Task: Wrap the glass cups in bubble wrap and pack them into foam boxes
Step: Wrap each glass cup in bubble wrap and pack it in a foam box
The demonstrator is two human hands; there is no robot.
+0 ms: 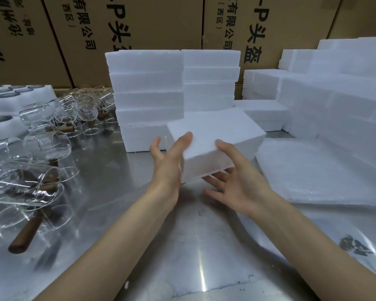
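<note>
A closed white foam box (pixel 213 135) is tilted above the metal table (pixel 122 192) at the centre. My left hand (pixel 168 161) presses its left end with straight fingers. My right hand (pixel 234 185) supports it from the right, thumb on top and fingers spread underneath. Several clear glass cups with brown wooden handles (pixel 30 183) lie on their sides at the left. A sheet stack of bubble wrap (pixel 313 172) lies flat at the right.
Two stacks of foam boxes (pixel 148 90) stand behind the held box, and more foam boxes (pixel 334 101) pile up at the right. White foam trays (pixel 11 98) sit at the far left. Cardboard cartons (pixel 139 25) wall the back.
</note>
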